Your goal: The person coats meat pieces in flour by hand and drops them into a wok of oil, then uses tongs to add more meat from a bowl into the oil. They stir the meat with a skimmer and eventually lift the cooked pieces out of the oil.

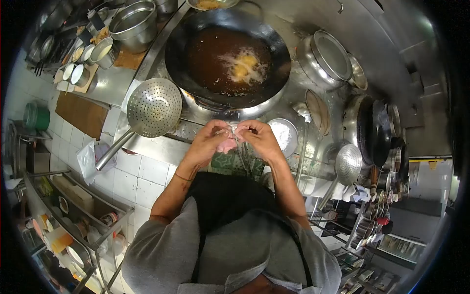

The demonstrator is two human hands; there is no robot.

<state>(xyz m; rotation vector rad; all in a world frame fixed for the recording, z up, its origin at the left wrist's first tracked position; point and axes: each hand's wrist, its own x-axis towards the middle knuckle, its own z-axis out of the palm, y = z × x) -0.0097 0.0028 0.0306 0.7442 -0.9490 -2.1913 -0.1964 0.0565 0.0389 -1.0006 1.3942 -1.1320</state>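
Note:
My left hand [208,142] is closed on a soft, pale pink piece of what looks like raw meat [226,145], which hangs below the fingers. Close beside it, my right hand [260,140] pinches at the same pink piece; the exact grip is partly hidden by the fingers. Just beyond both hands stands a large black wok [178,56] with brown oil in it. Golden food [243,67] fries there amid white foam. A bowl of white powder [281,134] sits right of my right hand. Tongs or similar thin metal tools [245,159] show below the hands.
A perforated strainer [154,107] lies left of the wok, its handle sticking out over the floor. Another strainer [348,164] and a mesh skimmer [318,112] are at the right. Metal pots [133,24] stand back left, and a shelf rack [73,210] is lower left.

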